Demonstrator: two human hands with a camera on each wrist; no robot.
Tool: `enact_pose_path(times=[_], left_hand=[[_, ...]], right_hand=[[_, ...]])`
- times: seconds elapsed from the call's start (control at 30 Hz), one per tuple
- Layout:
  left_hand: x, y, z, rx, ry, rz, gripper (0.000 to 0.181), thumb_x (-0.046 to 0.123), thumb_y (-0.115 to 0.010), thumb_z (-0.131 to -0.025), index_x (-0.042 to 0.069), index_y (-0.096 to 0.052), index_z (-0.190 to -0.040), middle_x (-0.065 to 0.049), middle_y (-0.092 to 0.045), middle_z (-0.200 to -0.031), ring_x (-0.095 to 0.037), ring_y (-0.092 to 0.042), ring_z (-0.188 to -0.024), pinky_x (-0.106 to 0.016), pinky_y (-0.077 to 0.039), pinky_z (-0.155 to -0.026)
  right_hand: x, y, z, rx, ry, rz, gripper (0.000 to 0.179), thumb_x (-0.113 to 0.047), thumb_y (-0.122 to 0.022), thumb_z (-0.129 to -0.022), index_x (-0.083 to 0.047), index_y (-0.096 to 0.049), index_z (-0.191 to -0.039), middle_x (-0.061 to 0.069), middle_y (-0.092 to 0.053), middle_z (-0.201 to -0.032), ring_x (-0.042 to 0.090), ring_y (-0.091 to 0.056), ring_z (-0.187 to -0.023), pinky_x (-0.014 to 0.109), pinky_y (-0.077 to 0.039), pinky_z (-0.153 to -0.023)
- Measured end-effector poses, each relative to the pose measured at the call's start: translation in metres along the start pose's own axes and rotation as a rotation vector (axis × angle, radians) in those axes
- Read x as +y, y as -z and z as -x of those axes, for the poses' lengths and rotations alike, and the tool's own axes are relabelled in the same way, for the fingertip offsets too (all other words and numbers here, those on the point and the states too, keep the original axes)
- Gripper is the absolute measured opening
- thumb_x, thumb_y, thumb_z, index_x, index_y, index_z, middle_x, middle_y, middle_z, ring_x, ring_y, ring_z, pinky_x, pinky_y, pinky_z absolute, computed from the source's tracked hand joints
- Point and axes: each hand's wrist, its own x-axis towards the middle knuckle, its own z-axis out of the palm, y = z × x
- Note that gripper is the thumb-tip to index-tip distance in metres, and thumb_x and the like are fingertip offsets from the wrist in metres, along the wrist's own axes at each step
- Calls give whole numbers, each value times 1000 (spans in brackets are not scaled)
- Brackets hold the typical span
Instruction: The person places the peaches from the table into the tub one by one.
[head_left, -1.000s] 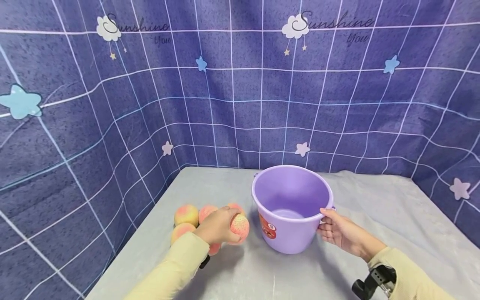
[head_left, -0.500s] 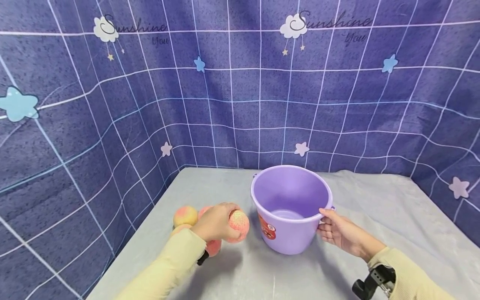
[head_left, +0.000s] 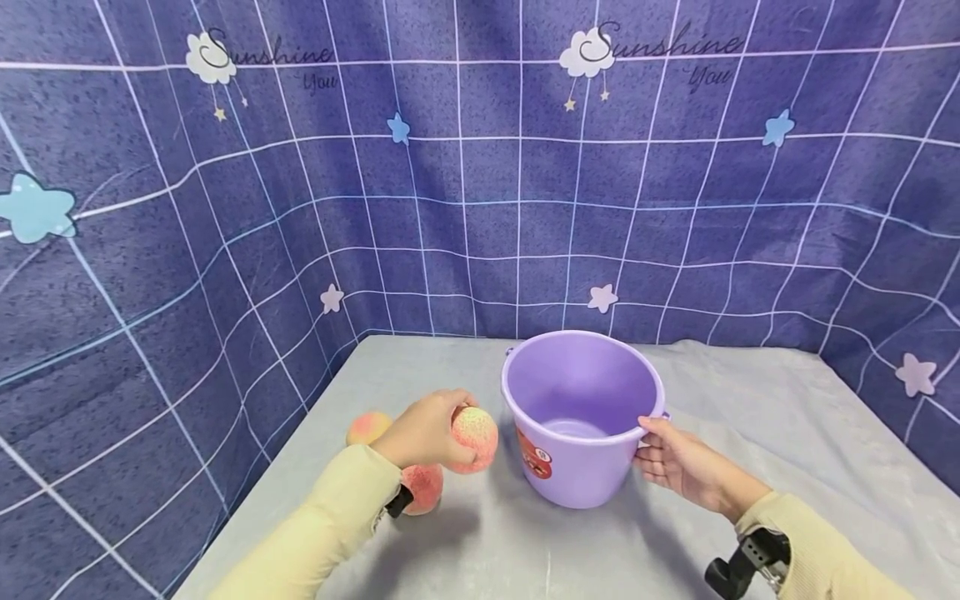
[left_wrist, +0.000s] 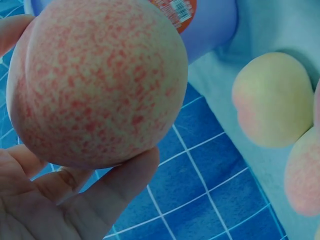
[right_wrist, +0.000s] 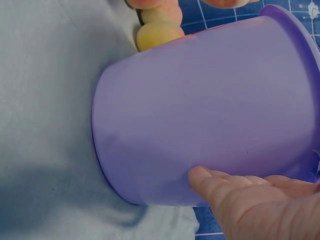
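The left hand [head_left: 429, 432] clamps a peach [head_left: 477, 440] between thumb and fingers, outside the bucket [head_left: 581, 471], just to its left; the right hand [head_left: 684, 468] grips the bucket's upper edge. Peach: probably light, firm, low-slip, dentable; grasp around its widest girth

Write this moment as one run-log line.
left hand: holds peach off table | right hand: grips bucket at rim | bucket: upright, no peach seen inside | other peaches: on table
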Motion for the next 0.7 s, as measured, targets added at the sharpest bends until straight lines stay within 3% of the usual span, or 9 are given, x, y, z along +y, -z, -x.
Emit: enact_pose_path(times=[0.33, 0.7], left_hand=[[14, 19, -9, 19, 18, 27, 45, 15, -79, -61, 9, -61, -101, 3, -59, -86, -15, -53, -79, -30, -47, -71], [24, 25, -10, 22, 9, 45, 50, 17, -81, -61, 6, -62, -106, 0, -61, -91, -15, -55, -83, -30, -49, -73]], right_hand=[[1, 1, 1, 0, 10, 11, 80, -40, -27, -101, 27, -1, -136, 48, -8, -140, 53, -18, -133, 55, -20, -109], [2, -1, 0, 14, 9, 13, 79, -39, -26, -101, 28, -2, -135, 48, -10, -140, 53, -20, -133, 55, -21, -109]])
